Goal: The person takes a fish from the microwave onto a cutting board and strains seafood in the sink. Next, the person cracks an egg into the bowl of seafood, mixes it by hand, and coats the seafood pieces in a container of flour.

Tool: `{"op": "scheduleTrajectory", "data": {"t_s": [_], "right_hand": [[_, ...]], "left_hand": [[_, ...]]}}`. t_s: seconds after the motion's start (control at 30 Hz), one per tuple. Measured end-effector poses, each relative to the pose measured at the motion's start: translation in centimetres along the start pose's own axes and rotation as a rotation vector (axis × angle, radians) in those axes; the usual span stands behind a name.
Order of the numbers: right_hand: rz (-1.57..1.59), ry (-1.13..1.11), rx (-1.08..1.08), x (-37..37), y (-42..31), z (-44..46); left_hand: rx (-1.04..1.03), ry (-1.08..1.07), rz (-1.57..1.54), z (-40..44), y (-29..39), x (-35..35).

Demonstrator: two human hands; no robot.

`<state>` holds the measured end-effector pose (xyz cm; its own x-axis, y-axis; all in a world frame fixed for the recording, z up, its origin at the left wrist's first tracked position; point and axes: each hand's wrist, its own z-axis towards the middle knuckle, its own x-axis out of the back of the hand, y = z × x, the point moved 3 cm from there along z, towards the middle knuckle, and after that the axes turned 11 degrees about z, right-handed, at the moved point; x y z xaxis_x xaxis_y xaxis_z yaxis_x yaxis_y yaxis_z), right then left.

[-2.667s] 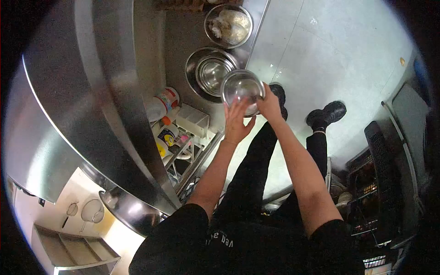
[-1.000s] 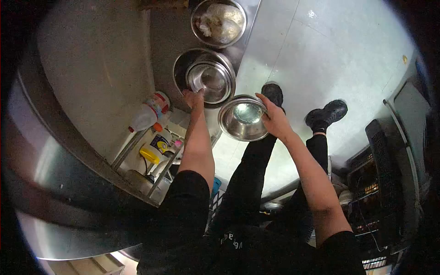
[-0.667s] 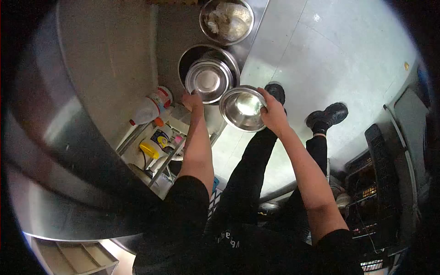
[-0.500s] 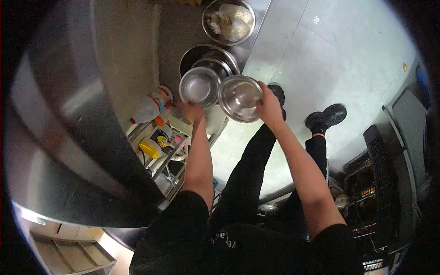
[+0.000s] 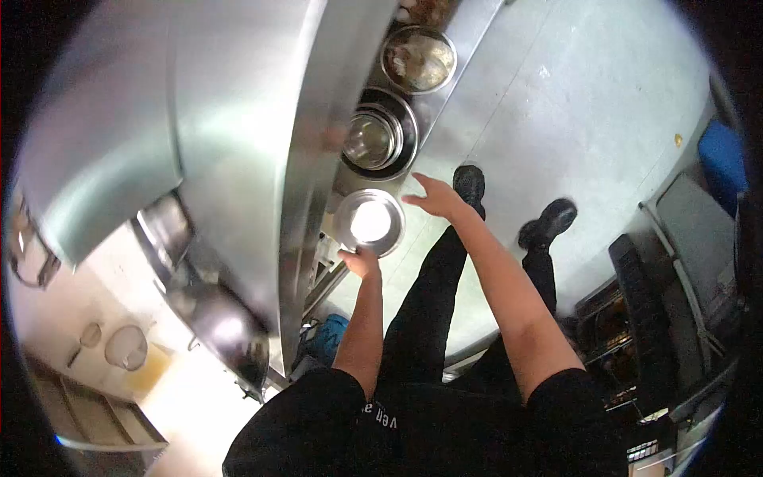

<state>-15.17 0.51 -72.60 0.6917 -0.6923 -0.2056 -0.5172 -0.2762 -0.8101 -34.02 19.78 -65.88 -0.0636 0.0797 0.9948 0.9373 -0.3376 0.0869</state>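
At centre, a shiny, round steel bowl [image 5: 369,222] with a bright patch of glare inside is gripped by a bare left hand [image 5: 362,262], which holds the rim on the side nearest the black-shirted wearer [image 5: 445,429]; how the fingers sit beneath it is hidden. Being circular, it shows no long axis, and its mouth faces upward. Just past its far rim lies a wide, deep steel bowl [image 5: 408,127] with smaller nested steel bowls [image 5: 372,141] inside; whether the two rims touch cannot be told from this angle. To the right, a bare right hand [image 5: 429,195] extends with nothing in it, fingers spread, just beside the held bowl. It is the nearer hand to the nested set, which lies ahead and to its left. Farther out, a steel bowl of pale, lumpy contents [image 5: 419,60] rests on a flat grey steel surface [image 5: 470,40]. A broad, curved steel panel [image 5: 230,135] fills the left, covering the nest's left edge, while two black shoes [image 5: 469,187] stand on pale flooring [image 5: 548,119] opposite.
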Motion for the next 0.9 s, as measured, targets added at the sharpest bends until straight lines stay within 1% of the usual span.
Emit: {"op": "scheduleTrajectory", "data": {"t_s": [0.03, 0.1, 0.17, 0.2, 0.23, 0.27, 0.3, 0.37, 0.4, 0.43, 0.5, 0.53, 0.57, 0.63, 0.67, 0.7, 0.73, 0.77, 0.83, 0.87, 0.9], "right_hand": [[-0.024, -0.010, 0.018, 0.5, -0.6, -2.1], [-0.007, 0.083, 0.004, 1.4, -1.5, -6.8], [0.141, 0.154, -0.118, 2.7, -2.0, -10.8], [0.462, 0.014, -0.314, 3.7, -4.8, -14.0], [0.578, 0.059, -0.257, 4.4, -4.9, -16.6], [0.530, 0.106, -0.324, 5.0, -6.2, -19.5], [0.524, 0.092, -0.258, 5.4, -7.6, -22.5], [0.586, 0.100, -0.181, 6.0, -7.6, -27.3], [0.541, 0.098, -0.216, 6.1, -10.2, -30.6], [0.498, 0.103, -0.261, 5.8, -12.3, -29.9], [0.592, 0.104, -0.289, 5.0, -15.6, -34.3], [0.562, 0.027, -0.313, 4.5, -16.9, -35.3], [0.568, 0.018, -0.338, 3.6, -17.6, -36.3], [0.609, -0.125, -0.394, 0.8, -19.1, -36.9], [0.551, -0.166, -0.342, -1.0, -20.3, -37.3], [0.573, -0.242, -0.413, -2.9, -20.9, -37.3], [0.565, -0.328, -0.393, -5.9, -23.9, -37.9], [0.515, -0.434, -0.440, -8.5, -24.8, -37.5], [0.444, -0.612, -0.495, -13.6, -25.3, -36.1], [0.364, -0.650, -0.506, -16.2, -24.4, -34.5], [0.350, -0.690, -0.483, -19.1, -26.7, -34.4]], "left_hand": [[-0.038, -0.059, -0.051, -1.0, -0.2, -0.1], [-0.213, -0.251, -0.292, -4.4, 2.2, 1.7], [-0.105, -0.465, -0.556, -7.8, 3.2, 1.4], [-0.355, -0.505, -0.364, -9.5, 4.4, 2.1], [-0.588, -0.511, -0.154, -11.0, 5.9, 4.0], [-0.392, -0.605, -0.169, -12.9, 9.4, 8.9], [-0.193, -0.701, -0.202, -15.1, 12.5, 14.3], [-0.378, -0.599, -0.395, -17.9, 12.1, 17.1], [-0.599, -0.383, -0.393, -19.2, 12.0, 19.7], [-0.570, -0.349, -0.425, -17.5, 12.4, 19.9], [-0.463, -0.435, -0.564, -19.7, 12.3, 26.1], [-0.505, -0.367, -0.541, -20.0, 11.6, 27.8], [-0.492, -0.341, -0.564, -20.3, 10.5, 29.7], [-0.285, -0.441, -0.768, -20.9, 7.7, 33.1], [-0.235, -0.427, -0.825, -20.8, 5.9, 34.2], [-0.189, -0.413, -0.878, -20.5, 3.6, 35.1], [-0.132, -0.369, -0.783, -19.9, 0.8, 35.9], [-0.076, -0.331, -0.684, -19.3, -2.1, 36.7], [0.096, -0.302, -0.766, -17.9, -7.4, 38.3], [0.087, -0.196, -0.765, -16.9, -9.8, 39.1], [0.075, -0.092, -0.762, -15.7, -12.2, 39.7]]}}
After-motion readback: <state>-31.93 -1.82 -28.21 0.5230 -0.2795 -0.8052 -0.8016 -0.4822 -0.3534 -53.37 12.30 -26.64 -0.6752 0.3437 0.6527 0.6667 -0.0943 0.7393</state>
